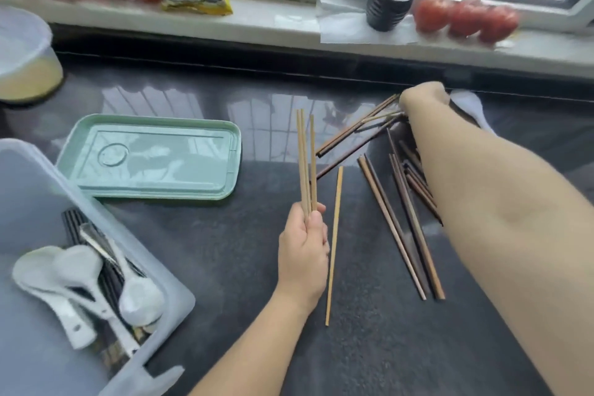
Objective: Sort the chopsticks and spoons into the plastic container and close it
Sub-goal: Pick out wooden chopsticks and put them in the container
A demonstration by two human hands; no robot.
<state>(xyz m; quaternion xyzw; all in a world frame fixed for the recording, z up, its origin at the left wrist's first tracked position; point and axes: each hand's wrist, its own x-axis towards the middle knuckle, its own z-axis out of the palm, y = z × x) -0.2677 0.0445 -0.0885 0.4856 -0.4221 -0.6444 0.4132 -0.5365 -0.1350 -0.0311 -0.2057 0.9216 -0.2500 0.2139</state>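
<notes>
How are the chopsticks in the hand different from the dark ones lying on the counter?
The light chopsticks are pale tan; the dark chopsticks are brown. The light ones stand upright, gripped in the left hand; the dark ones lie flat on the counter. The light ones are a neat bunch; the dark ones are scattered and crossing. Both kinds are long, thin sticks.

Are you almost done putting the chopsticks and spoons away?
Not yet. Some white spoons already lie in the plastic container. The left hand holds light chopsticks, and the right hand reaches into the dark chopsticks on the counter. One white spoon waits there, and the green lid is still off.
</notes>
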